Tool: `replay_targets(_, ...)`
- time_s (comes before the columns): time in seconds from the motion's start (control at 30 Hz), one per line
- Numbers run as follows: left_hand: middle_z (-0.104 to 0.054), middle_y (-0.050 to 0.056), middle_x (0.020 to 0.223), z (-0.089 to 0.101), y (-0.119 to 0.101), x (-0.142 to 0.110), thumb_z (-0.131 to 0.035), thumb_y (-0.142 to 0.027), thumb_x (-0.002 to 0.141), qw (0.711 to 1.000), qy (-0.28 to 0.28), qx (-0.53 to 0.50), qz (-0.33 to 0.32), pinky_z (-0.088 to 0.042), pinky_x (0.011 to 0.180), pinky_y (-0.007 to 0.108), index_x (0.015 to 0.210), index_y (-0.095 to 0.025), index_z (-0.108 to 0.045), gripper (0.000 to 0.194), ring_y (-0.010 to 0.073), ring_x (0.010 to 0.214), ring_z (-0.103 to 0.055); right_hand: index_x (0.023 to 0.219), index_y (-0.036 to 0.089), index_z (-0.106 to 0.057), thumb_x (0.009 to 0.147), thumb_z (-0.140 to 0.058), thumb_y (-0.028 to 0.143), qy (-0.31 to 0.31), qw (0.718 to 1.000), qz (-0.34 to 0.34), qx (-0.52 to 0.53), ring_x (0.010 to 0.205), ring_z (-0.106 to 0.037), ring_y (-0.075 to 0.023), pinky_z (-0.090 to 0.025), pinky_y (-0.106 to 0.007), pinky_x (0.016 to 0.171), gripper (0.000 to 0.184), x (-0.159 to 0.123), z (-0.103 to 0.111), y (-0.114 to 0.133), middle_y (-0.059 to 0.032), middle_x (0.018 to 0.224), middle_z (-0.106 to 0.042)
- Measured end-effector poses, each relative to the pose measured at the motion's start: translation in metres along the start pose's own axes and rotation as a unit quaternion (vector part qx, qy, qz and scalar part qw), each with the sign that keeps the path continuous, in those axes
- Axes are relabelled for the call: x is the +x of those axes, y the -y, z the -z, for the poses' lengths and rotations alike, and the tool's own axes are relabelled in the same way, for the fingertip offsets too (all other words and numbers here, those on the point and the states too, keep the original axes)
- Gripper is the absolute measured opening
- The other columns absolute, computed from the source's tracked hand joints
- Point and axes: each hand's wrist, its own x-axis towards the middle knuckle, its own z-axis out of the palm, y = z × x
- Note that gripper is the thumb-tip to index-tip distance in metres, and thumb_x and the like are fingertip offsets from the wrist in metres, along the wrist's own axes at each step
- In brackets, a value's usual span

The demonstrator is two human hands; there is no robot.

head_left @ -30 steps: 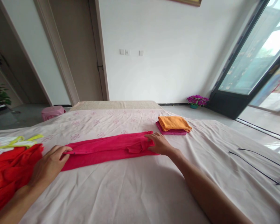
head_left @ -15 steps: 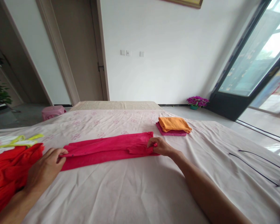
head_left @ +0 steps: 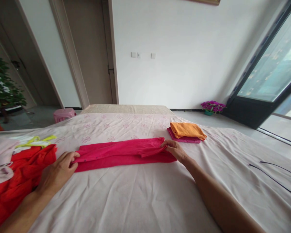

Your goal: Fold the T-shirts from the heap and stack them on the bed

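Observation:
A bright pink garment (head_left: 121, 153) lies folded into a long strip across the light bedsheet (head_left: 126, 197). At its left end my left hand (head_left: 60, 168) pinches the upper layer between thumb and fingers. My right hand (head_left: 176, 150) grips the edge at the right end and holds it slightly raised, so a fold slants towards the fingers. Small dark dots, perhaps snaps, show along the garment's left part. Whether it is a shirt or something else I cannot tell.
Behind my right hand sits a folded orange cloth (head_left: 188, 130) on a folded magenta one (head_left: 184, 139). Loose red clothing (head_left: 26, 165) and pale clothing (head_left: 1, 158) are heaped at the left. Thin black rods (head_left: 274, 179) lie at the right. A pink stool (head_left: 64, 114) stands beyond the bed.
My right hand has regrasped the garment's right end and pulled its edge outward, smoothing the small bunched flap. My left hand keeps its hold. The view has turned a little to the left.

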Motion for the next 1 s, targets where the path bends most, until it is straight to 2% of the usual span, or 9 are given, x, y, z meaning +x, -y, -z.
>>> replay_targets(0.1,-0.067,0.004,0.11,-0.001,0.001,0.004,-0.048,-0.033,0.087,1.0,0.019,-0.016,0.017,-0.047,0.068,0.028,0.112,-0.026,-0.061,0.029,0.0191,0.09,-0.066,0.084,0.018,-0.071,0.07,-0.059,0.024,-0.004,0.999,-0.017,0.029,0.077,-0.061,-0.0183,-0.046,-0.028,0.071,0.019,0.002,-0.003,0.0,-0.0042,0.09,-0.073)
replay_targets(0.2,-0.069,0.004,0.106,-0.002,0.001,0.015,-0.048,-0.035,0.088,0.993,0.02,-0.097,0.069,-0.05,0.073,0.027,0.108,-0.024,-0.062,0.027,0.0183,0.087,-0.069,0.084,0.019,-0.067,0.073,-0.06,0.028,-0.017,0.997,-0.002,0.07,0.095,-0.065,-0.0231,-0.049,-0.033,0.085,0.016,0.006,-0.008,0.001,-0.008,0.106,-0.073)
replay_targets(0.3,-0.07,0.006,0.104,-0.004,0.001,0.027,-0.048,-0.039,0.089,0.98,-0.022,-0.162,0.109,-0.052,0.082,0.029,0.109,-0.021,-0.061,0.03,0.0191,0.09,-0.069,0.082,0.02,-0.062,0.075,-0.059,0.027,-0.037,0.994,0.042,0.089,0.113,-0.062,-0.0262,-0.045,-0.037,0.098,0.011,0.01,-0.011,0.002,-0.0097,0.116,-0.072)
replay_targets(0.4,-0.068,0.01,0.114,-0.01,0.007,0.03,-0.048,-0.035,0.088,0.983,-0.059,-0.158,0.076,-0.049,0.097,0.034,0.108,-0.018,-0.062,0.029,0.0223,0.108,-0.064,0.08,0.02,-0.061,0.072,-0.057,0.022,-0.019,0.994,0.064,0.091,0.116,-0.061,-0.0265,-0.043,-0.039,0.102,0.009,0.009,-0.009,0.0,-0.0093,0.115,-0.072)
replay_targets(0.53,-0.066,0.013,0.118,-0.019,0.018,0.019,-0.045,-0.025,0.084,0.992,-0.028,-0.122,0.003,-0.044,0.107,0.038,0.102,-0.017,-0.063,0.026,0.0242,0.116,-0.06,0.072,0.019,-0.064,0.064,-0.058,0.017,0.062,0.997,0.041,0.027,0.104,-0.066,-0.0274,-0.046,-0.04,0.096,0.01,0.003,-0.002,-0.006,-0.0089,0.1,-0.075)
replay_targets(0.67,-0.066,0.013,0.119,-0.019,0.021,0.011,-0.04,-0.025,0.087,0.996,0.014,-0.093,0.004,-0.044,0.105,0.037,0.105,-0.017,-0.062,0.029,0.0236,0.113,-0.061,0.069,0.018,-0.064,0.059,-0.056,0.013,0.095,0.993,0.058,-0.038,0.102,-0.067,-0.0276,-0.048,-0.038,0.092,0.014,-0.001,0.0,-0.005,-0.009,0.099,-0.076)
replay_targets(0.83,-0.072,0.009,0.11,-0.01,0.018,0.012,-0.045,-0.026,0.085,1.0,0.001,0.01,-0.021,-0.043,0.101,0.038,0.099,-0.02,-0.063,0.023,0.0237,0.103,-0.064,0.064,0.018,-0.068,0.057,-0.052,0.012,0.116,0.984,0.053,-0.121,0.088,-0.069,-0.0244,-0.05,-0.032,0.08,0.018,-0.002,0.005,0.002,-0.007,0.092,-0.077)
replay_targets(1.0,-0.074,0.006,0.111,-0.004,0.016,0.01,-0.047,-0.029,0.085,0.995,-0.025,0.096,-0.022,-0.036,0.103,0.045,0.099,-0.023,-0.065,0.023,0.0259,0.104,-0.064,0.076,0.017,-0.077,0.062,-0.054,0.016,0.142,0.983,0.015,-0.116,0.077,-0.066,-0.0195,-0.048,-0.027,0.07,0.027,-0.004,0.01,0.01,-0.0044,0.083,-0.076)
